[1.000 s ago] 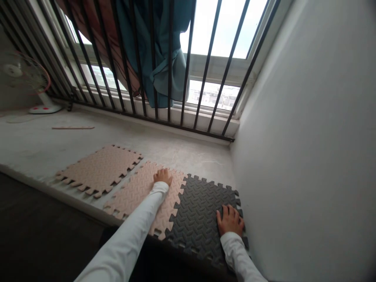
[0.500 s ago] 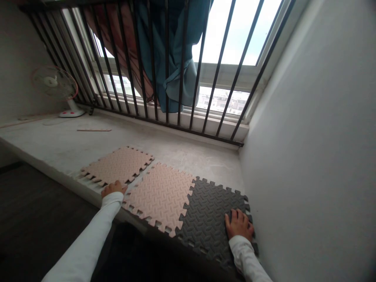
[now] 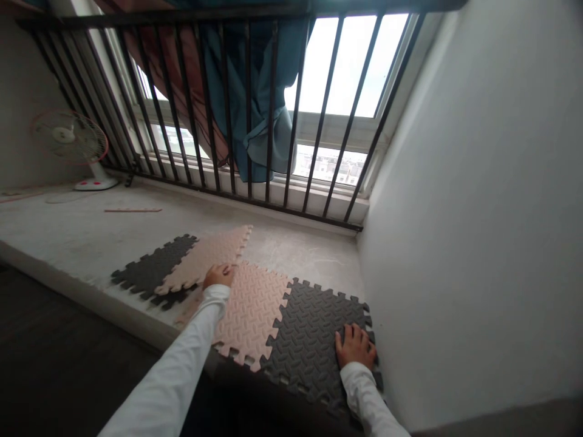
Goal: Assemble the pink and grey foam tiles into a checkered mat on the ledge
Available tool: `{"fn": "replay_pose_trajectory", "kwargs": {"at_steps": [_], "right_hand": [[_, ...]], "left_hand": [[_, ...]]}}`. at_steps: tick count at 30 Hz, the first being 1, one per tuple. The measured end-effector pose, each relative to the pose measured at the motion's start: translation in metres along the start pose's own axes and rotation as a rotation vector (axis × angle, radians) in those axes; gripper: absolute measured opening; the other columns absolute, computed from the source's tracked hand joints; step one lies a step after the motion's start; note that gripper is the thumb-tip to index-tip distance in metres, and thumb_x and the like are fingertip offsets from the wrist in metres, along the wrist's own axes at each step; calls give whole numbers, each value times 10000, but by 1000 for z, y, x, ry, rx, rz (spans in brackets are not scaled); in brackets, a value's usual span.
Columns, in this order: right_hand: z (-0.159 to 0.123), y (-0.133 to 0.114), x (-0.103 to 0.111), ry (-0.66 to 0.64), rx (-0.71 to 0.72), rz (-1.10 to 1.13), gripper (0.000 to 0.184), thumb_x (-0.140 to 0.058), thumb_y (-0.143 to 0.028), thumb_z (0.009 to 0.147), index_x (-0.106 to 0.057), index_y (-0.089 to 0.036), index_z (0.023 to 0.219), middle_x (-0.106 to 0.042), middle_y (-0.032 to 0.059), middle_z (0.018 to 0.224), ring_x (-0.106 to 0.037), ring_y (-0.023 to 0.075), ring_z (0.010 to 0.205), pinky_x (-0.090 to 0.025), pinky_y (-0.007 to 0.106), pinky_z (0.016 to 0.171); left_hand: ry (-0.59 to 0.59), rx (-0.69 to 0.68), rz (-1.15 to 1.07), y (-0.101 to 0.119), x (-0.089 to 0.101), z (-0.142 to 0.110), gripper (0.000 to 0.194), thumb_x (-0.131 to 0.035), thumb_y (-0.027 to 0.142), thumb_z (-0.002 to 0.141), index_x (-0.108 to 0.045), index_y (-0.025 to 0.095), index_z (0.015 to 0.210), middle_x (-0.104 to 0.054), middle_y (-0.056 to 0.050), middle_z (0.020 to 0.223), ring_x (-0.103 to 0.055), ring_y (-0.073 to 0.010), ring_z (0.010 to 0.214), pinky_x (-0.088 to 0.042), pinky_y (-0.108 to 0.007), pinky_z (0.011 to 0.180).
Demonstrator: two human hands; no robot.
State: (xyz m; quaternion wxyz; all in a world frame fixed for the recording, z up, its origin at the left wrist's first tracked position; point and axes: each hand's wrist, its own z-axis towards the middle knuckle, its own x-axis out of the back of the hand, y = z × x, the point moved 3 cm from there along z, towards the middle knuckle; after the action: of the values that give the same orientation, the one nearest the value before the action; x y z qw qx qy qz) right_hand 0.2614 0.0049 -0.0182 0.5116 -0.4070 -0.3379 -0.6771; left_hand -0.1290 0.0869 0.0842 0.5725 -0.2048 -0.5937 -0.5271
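My left hand (image 3: 219,275) is closed on the near right edge of a beige foam mat tile (image 3: 204,255), which is tilted up off the ledge. Beneath and to its left lies a dark grey foam tile (image 3: 152,267), partly covered. Flat under my left forearm and to its right is a pink foam tile (image 3: 255,303), its toothed right edge meeting a second dark grey foam tile (image 3: 314,334). My right hand (image 3: 356,347) rests flat with fingers spread on that second grey tile, near its right edge.
The tiles lie on a pale concrete ledge (image 3: 82,237) with a drop at its front. Dark railing bars (image 3: 248,121) and a curtain (image 3: 264,91) stand behind. A fan (image 3: 98,176) and a thin strip (image 3: 132,210) are at the left; a white wall (image 3: 464,243) rises at the right.
My left hand has lifted the beige tile and carried it right, uncovering a dark grey tile underneath. My right hand stays on the other grey tile. The view has shifted slightly.
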Motion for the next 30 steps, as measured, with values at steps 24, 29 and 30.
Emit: {"fn": "replay_pose_trajectory", "kwargs": {"at_steps": [24, 29, 30], "right_hand": [[11, -5, -9, -127, -5, -20, 493, -421, -385, 762, -376, -247, 1233, -305, 130, 1322, -253, 277, 1194, -154, 477, 934], [36, -4, -24, -143, -41, -30, 476, -406, -407, 779, -418, -209, 1211, -363, 154, 1283, -303, 303, 1161, -181, 474, 923], [42, -4, -26, -126, -46, -29, 448, -389, -385, 792, -432, -209, 1201, -375, 154, 1276, -316, 300, 1153, -186, 472, 921]], "left_hand": [[-529, -154, 370, 26, -101, -144, 801, -396, 658, 603, -175, 308, 1289, -29, -80, 1411, 15, -292, 1272, -50, -601, 929], [-525, -140, 400, 32, -100, -144, 784, -403, 655, 612, -186, 318, 1285, -63, -63, 1412, -9, -288, 1272, -87, -579, 936], [-529, -138, 406, 33, -99, -144, 785, -395, 659, 613, -177, 320, 1287, -60, -61, 1413, -4, -285, 1273, -86, -576, 939]]}}
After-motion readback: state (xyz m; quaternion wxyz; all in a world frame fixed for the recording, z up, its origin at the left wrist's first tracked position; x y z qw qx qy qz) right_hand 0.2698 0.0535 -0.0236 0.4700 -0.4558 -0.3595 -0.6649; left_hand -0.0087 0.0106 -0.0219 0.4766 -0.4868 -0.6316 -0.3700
